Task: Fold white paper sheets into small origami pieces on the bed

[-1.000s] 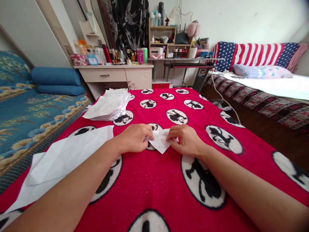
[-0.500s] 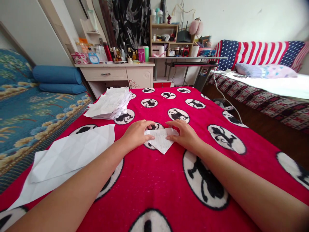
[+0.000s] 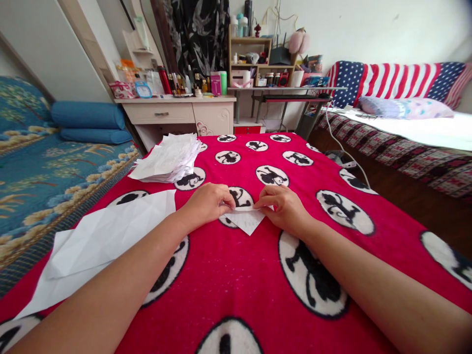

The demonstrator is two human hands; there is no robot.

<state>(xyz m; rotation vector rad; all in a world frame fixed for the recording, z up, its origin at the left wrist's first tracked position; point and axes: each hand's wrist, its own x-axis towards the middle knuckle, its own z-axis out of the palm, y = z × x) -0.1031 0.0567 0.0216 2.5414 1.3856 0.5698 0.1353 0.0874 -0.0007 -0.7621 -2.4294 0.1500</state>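
A small folded sheet of paper (image 3: 248, 222) lies on the red cloth, one pointed corner facing me. Its far edge is turned over into a narrow straight strip. My left hand (image 3: 212, 202) pinches the left end of that edge between thumb and fingers. At the right end, my right hand (image 3: 282, 206) is closed on the same edge, fingertips on the fold. Faint writing shows on the paper. Both ends of the strip are partly hidden by my fingers.
A stack of papers (image 3: 165, 160) sits at the far left of the cloth (image 3: 228, 275). Larger creased white sheets (image 3: 114, 236) lie beside my left forearm. Beyond stand a white dresser (image 3: 158, 112), a desk with shelves (image 3: 250, 51), and a bed (image 3: 398, 142) on the right.
The paper's far edge has been folded over toward me, so less of its face shows. Both hands have curled their fingers in onto that edge.
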